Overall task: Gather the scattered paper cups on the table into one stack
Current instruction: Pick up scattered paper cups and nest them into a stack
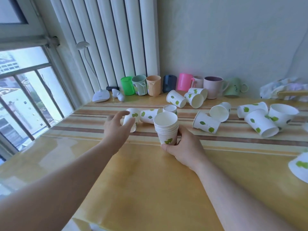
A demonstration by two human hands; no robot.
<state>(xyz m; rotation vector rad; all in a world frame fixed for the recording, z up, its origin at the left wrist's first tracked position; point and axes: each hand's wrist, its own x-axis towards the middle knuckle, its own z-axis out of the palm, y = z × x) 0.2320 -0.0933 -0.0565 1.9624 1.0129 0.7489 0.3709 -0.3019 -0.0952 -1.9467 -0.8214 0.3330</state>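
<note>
The right hand (185, 147) grasps the stack (166, 129) near its base, fingers wrapped round the lowest cup; the stack stands upright on the table (141, 180), and about five nested rims show under the top one. The left hand (119, 125) is spread open, fingers curved, just touching or about to touch a tipped cup (132, 118) (I cannot tell which), holding nothing yet.

Loose paper cups, white with green leaf prints, thin-walled and tapered: that one by the left hand; one lying on its side (149, 115) beside it; one upright (170, 109) just behind the stack; three in a cluster (188, 97) near the far edge; two at centre right (211, 118); three piled at the right (266, 119); one partly cut off at the right edge (300, 165); twelve in all, most on their sides.

Along the wall stands a row of eight mugs (180, 84), plastic and ceramic by their look: green, pale green, peach, dark blue, pink, pale pink, mauve, sage. The table is glossy, yellow with brown stripes; a white gooseneck lamp (100, 95) stands at the left by the ribbed white radiator (108, 35).
</note>
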